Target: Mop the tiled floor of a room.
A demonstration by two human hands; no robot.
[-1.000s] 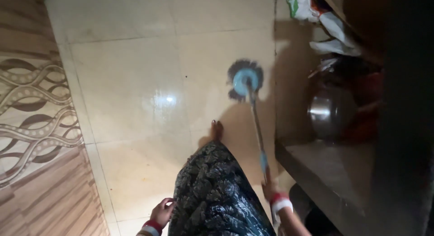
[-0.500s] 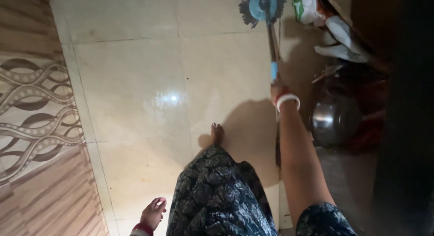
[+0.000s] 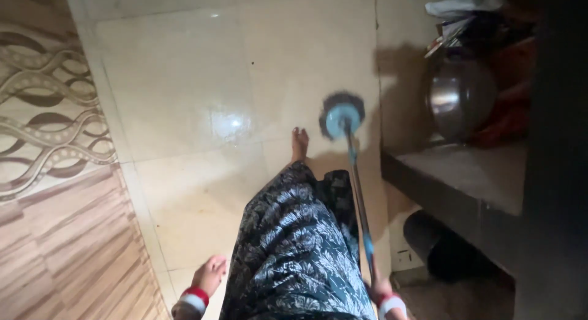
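- Gripping the mop handle (image 3: 358, 197) low right of frame, your right hand (image 3: 383, 292) is closed around it; mop head (image 3: 342, 116) sits on the tile floor (image 3: 184, 81) at centre, just beside your bare foot (image 3: 299, 143).
- Left hand (image 3: 209, 274), bottom left, hangs loose and holds nothing.
- Risk: floor looks glossy, possibly wet, so a barefoot slip is likely.
- Risk: steel pot (image 3: 459, 96) and dark ledge (image 3: 453, 179) lie near on the right; a wide swing of the handle could knock them.

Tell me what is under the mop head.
The round blue mop head sits on the glossy cream tiled floor, dark strands fringing it. The tile directly beneath is covered. The right hand grips the handle.
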